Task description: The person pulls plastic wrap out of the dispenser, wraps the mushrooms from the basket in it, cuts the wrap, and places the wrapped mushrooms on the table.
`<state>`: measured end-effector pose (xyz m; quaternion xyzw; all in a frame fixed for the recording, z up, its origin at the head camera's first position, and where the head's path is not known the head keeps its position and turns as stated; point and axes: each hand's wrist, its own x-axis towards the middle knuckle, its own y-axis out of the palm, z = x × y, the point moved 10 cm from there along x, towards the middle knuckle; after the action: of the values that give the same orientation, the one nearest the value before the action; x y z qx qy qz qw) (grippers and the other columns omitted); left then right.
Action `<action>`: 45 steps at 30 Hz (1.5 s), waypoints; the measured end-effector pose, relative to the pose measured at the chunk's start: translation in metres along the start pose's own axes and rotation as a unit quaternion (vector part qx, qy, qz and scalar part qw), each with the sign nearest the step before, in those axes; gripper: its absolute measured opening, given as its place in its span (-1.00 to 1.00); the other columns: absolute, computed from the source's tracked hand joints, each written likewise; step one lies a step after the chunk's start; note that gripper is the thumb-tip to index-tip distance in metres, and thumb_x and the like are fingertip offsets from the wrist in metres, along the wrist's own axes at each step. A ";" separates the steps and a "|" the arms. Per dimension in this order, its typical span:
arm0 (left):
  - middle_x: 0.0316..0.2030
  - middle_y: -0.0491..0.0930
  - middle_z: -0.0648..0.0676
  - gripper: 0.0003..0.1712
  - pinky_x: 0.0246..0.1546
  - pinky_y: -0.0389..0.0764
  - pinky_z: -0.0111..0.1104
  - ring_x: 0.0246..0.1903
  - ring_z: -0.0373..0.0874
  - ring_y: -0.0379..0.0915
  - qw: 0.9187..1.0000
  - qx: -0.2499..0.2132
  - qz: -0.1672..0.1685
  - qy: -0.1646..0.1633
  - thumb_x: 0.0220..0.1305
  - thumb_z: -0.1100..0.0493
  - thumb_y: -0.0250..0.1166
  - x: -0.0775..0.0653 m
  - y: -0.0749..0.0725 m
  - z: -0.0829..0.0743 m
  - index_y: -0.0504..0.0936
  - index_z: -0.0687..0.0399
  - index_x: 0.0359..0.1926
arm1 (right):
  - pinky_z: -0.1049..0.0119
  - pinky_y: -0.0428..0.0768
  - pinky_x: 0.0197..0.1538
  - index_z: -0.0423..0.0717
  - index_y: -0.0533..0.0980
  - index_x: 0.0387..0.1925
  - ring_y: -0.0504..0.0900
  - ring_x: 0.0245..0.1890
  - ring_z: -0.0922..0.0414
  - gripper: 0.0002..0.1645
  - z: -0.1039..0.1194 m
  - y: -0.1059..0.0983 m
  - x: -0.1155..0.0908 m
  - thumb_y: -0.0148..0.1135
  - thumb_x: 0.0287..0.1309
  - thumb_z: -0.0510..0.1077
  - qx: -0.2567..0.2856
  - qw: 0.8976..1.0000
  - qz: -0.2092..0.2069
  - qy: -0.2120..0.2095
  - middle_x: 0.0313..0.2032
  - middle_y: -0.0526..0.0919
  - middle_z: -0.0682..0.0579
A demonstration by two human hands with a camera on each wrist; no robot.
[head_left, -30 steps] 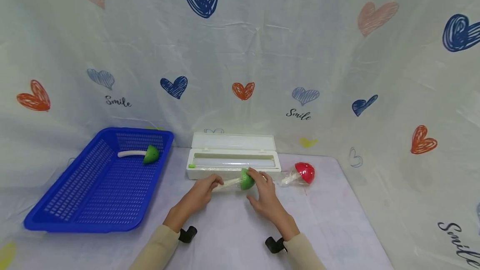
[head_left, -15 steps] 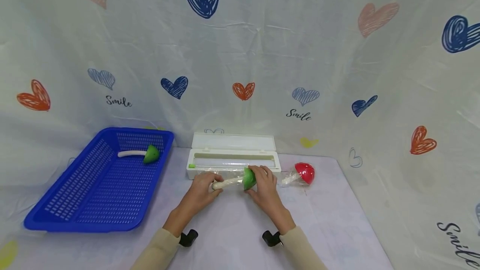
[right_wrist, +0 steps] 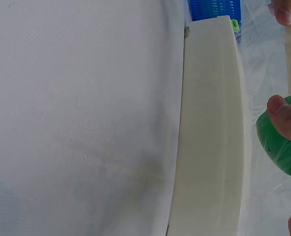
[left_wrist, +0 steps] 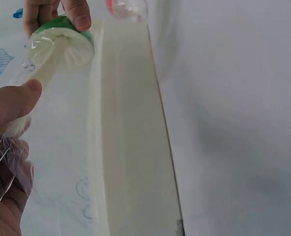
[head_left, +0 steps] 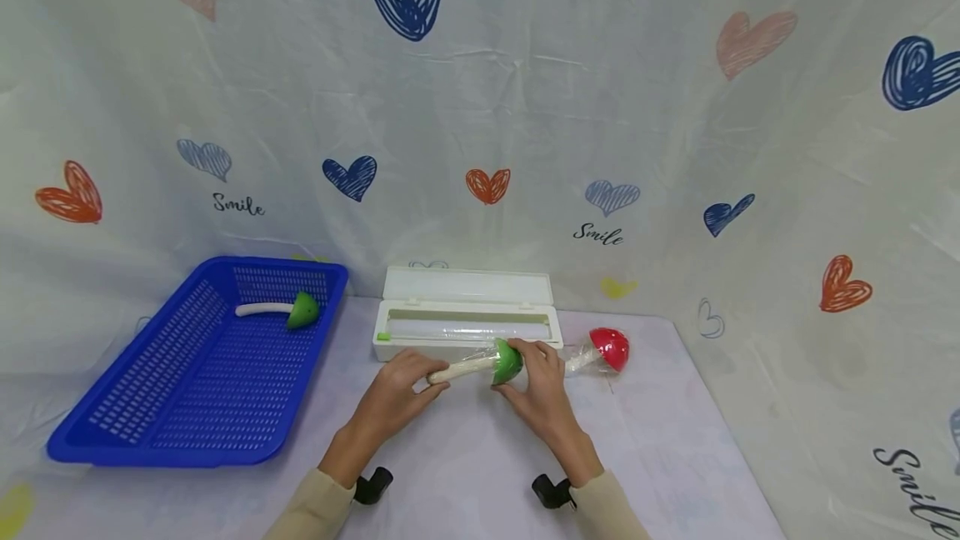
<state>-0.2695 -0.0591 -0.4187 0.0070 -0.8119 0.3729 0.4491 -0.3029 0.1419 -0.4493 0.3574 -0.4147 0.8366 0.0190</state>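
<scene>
A toy mushroom (head_left: 507, 362) with a green cap and pale stem is held up between both hands, wrapped in clear plastic film. My left hand (head_left: 396, 397) pinches the stem's end between thumb and fingers; in the left wrist view loose film (left_wrist: 16, 164) bunches among those fingers. On the cap side, my right hand (head_left: 545, 394) grips the green cap (right_wrist: 283, 135) with its thumb on the near side and fingers over the top. Just behind the mushroom stands a white film dispenser box (head_left: 450, 350), lid raised, with a roll of film (head_left: 468, 327) inside.
To the right of the box lies a red-capped mushroom (head_left: 609, 348) wrapped in film. A blue basket (head_left: 281, 432) at the left holds another green-capped mushroom (head_left: 303, 310), unwrapped. A curtain printed with hearts (head_left: 487, 65) hangs behind the table (head_left: 465, 473).
Both hands turn the mushroom and bring its cap slightly right and its stem end into clearer view. The right fingers have closed in on the cap. Box, basket and red mushroom stay put.
</scene>
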 end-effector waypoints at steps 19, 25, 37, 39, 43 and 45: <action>-0.29 0.76 0.01 -0.54 -0.26 0.69 -0.42 -0.25 -0.17 0.64 0.999 -0.005 -0.027 0.031 -0.14 0.29 0.70 0.016 -0.019 -0.021 0.78 0.19 -0.13 | 0.05 0.26 0.17 -0.22 0.46 0.27 0.42 0.15 -0.13 0.02 0.012 -0.027 0.001 0.76 -0.32 -0.27 0.040 0.998 -0.045 -0.017 0.12 0.64 -0.09; -0.30 0.77 0.00 -0.55 -0.26 0.68 -0.42 -0.27 -0.17 0.63 0.998 -0.008 -0.035 0.043 -0.13 0.32 0.68 0.021 -0.024 -0.024 0.78 0.18 -0.13 | -0.02 0.28 0.20 -0.22 0.44 0.30 0.41 0.16 -0.12 0.05 0.017 -0.034 0.005 0.75 -0.32 -0.29 0.051 0.997 -0.052 -0.026 0.17 0.62 -0.09; -0.27 0.77 0.05 -0.51 -0.25 0.68 -0.39 -0.26 -0.11 0.65 0.997 -0.026 -0.046 0.059 -0.14 0.38 0.66 0.025 -0.035 -0.034 0.77 0.20 -0.08 | 0.12 0.38 0.23 -0.19 0.42 0.32 0.39 0.21 -0.09 0.01 0.024 -0.045 0.006 0.71 -0.23 -0.29 0.045 0.997 -0.056 -0.021 0.25 0.58 -0.08; -0.28 0.77 0.05 -0.51 -0.25 0.67 -0.38 -0.27 -0.11 0.65 0.996 -0.026 -0.049 0.064 -0.15 0.38 0.66 0.026 -0.037 -0.036 0.77 0.21 -0.08 | 0.13 0.39 0.24 -0.20 0.42 0.31 0.39 0.20 -0.10 0.02 0.027 -0.049 0.007 0.72 -0.26 -0.30 0.042 0.996 -0.066 -0.030 0.27 0.58 -0.08; -0.26 0.77 0.06 -0.50 -0.23 0.67 -0.37 -0.27 -0.09 0.65 0.995 -0.028 -0.054 0.074 -0.16 0.40 0.65 0.028 -0.042 -0.041 0.76 0.22 -0.08 | 0.20 0.41 0.25 -0.18 0.42 0.33 0.40 0.20 -0.10 0.04 0.032 -0.055 0.008 0.73 -0.27 -0.30 0.040 0.996 -0.076 -0.036 0.28 0.57 -0.07; -0.25 0.78 0.07 -0.50 -0.22 0.67 -0.37 -0.26 -0.09 0.65 0.995 -0.030 -0.057 0.077 -0.15 0.40 0.65 0.029 -0.045 -0.043 0.76 0.22 -0.08 | 0.24 0.42 0.24 -0.17 0.41 0.34 0.38 0.21 -0.08 0.05 0.033 -0.057 0.008 0.72 -0.27 -0.31 0.042 0.996 -0.075 -0.032 0.29 0.56 -0.05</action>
<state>-0.2402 -0.0561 -0.3568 0.0107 -0.7841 0.3214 0.5308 -0.2711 0.1538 -0.3922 0.4141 -0.3514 0.8380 0.0530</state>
